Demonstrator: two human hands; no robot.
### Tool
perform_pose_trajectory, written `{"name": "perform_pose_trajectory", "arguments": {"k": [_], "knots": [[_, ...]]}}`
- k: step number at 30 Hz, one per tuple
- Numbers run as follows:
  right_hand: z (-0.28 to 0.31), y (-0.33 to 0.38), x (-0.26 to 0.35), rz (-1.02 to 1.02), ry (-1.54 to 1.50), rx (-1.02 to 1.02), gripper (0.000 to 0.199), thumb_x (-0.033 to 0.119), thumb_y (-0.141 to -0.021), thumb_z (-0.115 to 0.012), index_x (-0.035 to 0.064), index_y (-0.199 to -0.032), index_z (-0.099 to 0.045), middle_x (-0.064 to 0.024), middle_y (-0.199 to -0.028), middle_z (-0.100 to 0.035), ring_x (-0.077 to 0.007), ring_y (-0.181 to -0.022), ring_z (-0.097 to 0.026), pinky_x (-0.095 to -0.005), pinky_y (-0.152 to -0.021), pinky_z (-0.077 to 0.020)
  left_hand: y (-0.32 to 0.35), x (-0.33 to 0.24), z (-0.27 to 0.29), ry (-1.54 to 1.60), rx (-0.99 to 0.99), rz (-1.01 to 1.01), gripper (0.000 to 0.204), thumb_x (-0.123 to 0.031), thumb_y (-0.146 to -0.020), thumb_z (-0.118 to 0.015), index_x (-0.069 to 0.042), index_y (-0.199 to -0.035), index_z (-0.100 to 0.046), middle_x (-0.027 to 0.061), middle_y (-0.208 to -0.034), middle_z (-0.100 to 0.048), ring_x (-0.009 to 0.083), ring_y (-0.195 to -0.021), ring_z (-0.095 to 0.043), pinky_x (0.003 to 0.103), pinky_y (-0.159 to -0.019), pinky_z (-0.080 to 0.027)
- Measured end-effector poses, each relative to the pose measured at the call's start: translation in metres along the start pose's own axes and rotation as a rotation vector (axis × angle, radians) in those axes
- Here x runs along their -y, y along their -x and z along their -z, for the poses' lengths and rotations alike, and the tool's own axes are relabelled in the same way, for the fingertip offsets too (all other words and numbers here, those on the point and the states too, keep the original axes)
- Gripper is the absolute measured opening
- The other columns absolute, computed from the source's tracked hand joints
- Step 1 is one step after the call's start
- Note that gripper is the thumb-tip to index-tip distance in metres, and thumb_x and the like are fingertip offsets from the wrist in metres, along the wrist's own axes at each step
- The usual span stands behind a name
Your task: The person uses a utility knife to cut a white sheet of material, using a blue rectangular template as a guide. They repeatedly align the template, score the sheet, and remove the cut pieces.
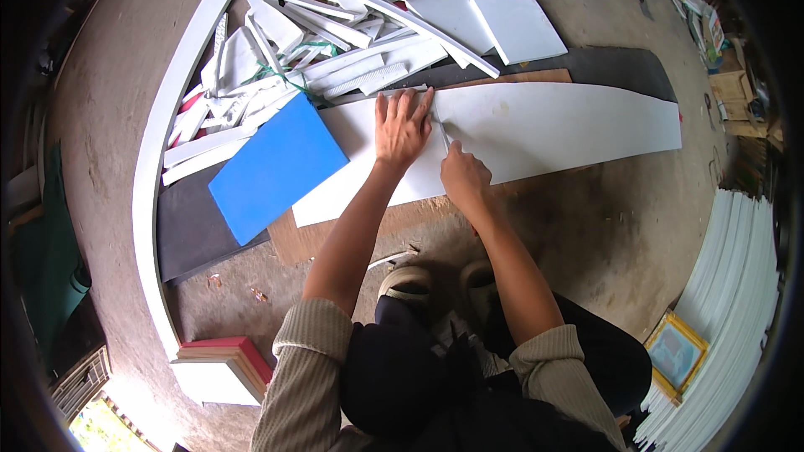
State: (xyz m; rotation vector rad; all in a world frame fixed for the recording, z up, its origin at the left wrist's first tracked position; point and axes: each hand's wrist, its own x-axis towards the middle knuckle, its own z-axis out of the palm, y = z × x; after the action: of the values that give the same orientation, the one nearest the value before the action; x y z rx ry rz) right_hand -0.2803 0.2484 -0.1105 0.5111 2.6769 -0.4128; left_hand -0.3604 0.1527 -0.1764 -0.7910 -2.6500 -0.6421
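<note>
A long white board (569,121) lies across the floor in front of me, over a brown sheet (306,243) and a black sheet (197,234). My left hand (404,127) presses down near the board's far edge with its fingers stretched out. Just right of it, my right hand (466,176) is closed around a thin knife (445,136), most of which the fingers hide. The knife's tip points away from me, close to a narrow line on the board. A blue panel (280,169) overlaps the board's left end.
Behind the board is a heap of white offcuts (335,29), with a white rectangular panel (519,29) at its right. A long white strip (151,159) curves along the left. Stacked boards (222,368) stand at lower left. White sheets (729,285) and a yellow frame (674,356) are at right.
</note>
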Motion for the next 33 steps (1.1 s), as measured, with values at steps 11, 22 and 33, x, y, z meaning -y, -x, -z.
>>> {"name": "perform_pose_trajectory", "arguments": {"k": [11, 22, 33], "knots": [[-0.040, 0.075, -0.034, 0.017, 0.005, -0.071, 0.021, 0.018, -0.082, -0.049, 0.0013, -0.093, -0.044, -0.0182, -0.067, -0.060, -0.0348, -0.065, -0.061, -0.0434, -0.060, -0.0490, 0.002, -0.002, -0.005, -0.061, 0.001, -0.015, 0.048, -0.025, -0.077, -0.051, -0.022, -0.124, -0.044, 0.0070, -0.114, -0.044, 0.0224, -0.111, -0.039, 0.050, -0.099, -0.021], [-0.040, 0.119, -0.052, -0.078, -0.001, 0.011, 0.018, 0.017, -0.083, -0.044, 0.0026, -0.094, -0.046, -0.0174, -0.067, -0.060, -0.0338, -0.067, -0.061, -0.0474, -0.061, -0.0483, -0.004, 0.016, 0.007, 0.132, 0.154, -0.110, 0.065, -0.041, -0.071, -0.063, -0.020, -0.127, -0.039, 0.0083, -0.117, -0.040, 0.0251, -0.111, -0.036, 0.048, -0.097, -0.022], [0.010, -0.024, -0.010, 0.071, -0.021, -0.298, 0.016, 0.016, -0.083, -0.046, 0.0029, -0.092, -0.045, -0.0167, -0.062, -0.059, -0.0339, -0.059, -0.061, -0.0418, -0.053, -0.0495, -0.025, -0.005, -0.011, 0.100, -0.005, 0.347, 0.027, -0.040, -0.072, -0.063, -0.018, -0.088, -0.063, 0.0034, -0.091, -0.053, 0.0222, -0.094, -0.047, 0.038, -0.085, -0.032]]}}
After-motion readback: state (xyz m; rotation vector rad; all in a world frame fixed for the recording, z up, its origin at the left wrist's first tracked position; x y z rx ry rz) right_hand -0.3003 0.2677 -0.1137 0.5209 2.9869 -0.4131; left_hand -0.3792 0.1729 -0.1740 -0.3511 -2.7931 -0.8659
